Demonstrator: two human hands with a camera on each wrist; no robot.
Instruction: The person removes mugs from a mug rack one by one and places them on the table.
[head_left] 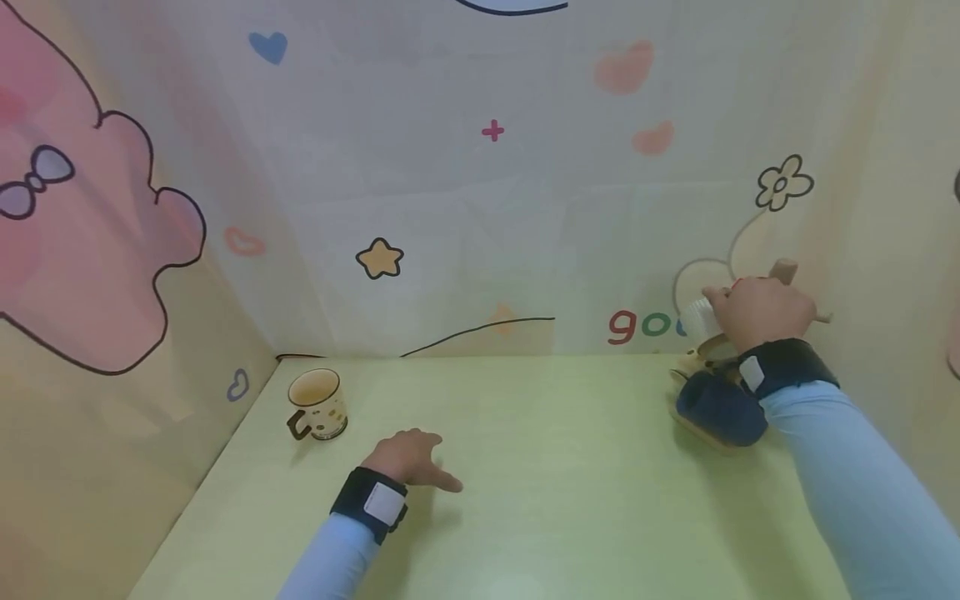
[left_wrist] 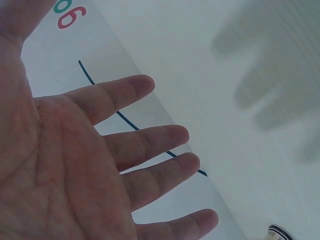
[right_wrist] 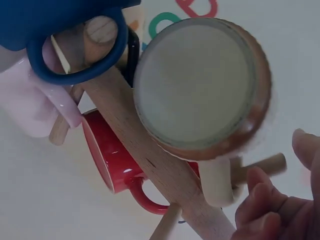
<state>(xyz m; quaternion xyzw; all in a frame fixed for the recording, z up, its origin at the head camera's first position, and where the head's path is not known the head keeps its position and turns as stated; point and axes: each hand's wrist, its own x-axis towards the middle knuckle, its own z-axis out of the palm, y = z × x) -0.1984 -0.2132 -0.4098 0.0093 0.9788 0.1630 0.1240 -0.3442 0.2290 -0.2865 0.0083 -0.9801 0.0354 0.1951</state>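
Observation:
My left hand [head_left: 408, 458] hovers over the table with its fingers spread and nothing in it; the left wrist view shows its bare palm [left_wrist: 65, 170]. At the right, my right hand [head_left: 765, 312] is at a wooden mug tree [right_wrist: 132, 127]. Its half-bent fingers [right_wrist: 262, 200] and thumb stand apart beside a white and brown mug [right_wrist: 195, 85], whose handle is at a peg. A blue mug [right_wrist: 75, 35], a red mug [right_wrist: 117, 155] and a pale pink mug [right_wrist: 35, 95] are also on the tree. The right hand and wrist partly hide the tree in the head view.
A cream mug [head_left: 318, 404] with brown spots stands upright at the table's back left, its handle toward the front left. A printed cloth [head_left: 450, 167] hangs behind the pale table [head_left: 540, 500]. Pegs [right_wrist: 270, 167] stick out from the tree.

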